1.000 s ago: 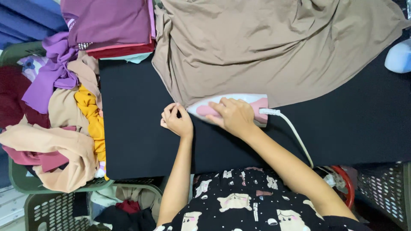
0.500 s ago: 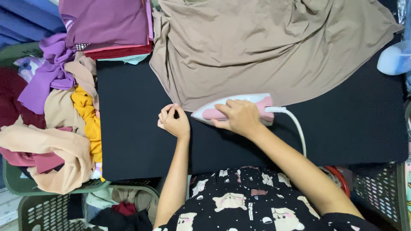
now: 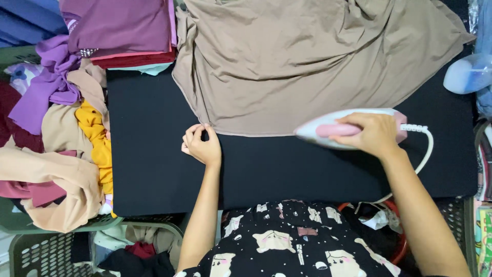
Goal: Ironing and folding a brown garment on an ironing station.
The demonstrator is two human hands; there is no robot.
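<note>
Iron point(image 3: 348, 128), pink and white, sits at the near hem of the tan cloth point(image 3: 307, 61) on the black board point(image 3: 154, 154), toward the right end.

Head view: right hand point(image 3: 371, 134) is wrapped tight around the iron's handle, nose pointing left. Left hand point(image 3: 201, 145) is curled, fingertips pinching the cloth's hem at its lower left corner, holding it taut. White cord point(image 3: 426, 149) loops off the iron's back and drops over the board's near edge. Cloth is bunched and creased at its far side. A clothes pile point(image 3: 61, 133) lies heaped on the board's left end, folded garments point(image 3: 123, 31) stacked at top left. Baskets point(image 3: 36, 256) stand below the board.

Risks, as judged: iron points along the hem toward the pinching fingers, so a long stroke could burn them. Cord hanging off the edge could snag on the forearm or basket and jerk the iron. Pressing over the far folds would set creases. Iron left still would scorch thin cloth.
</note>
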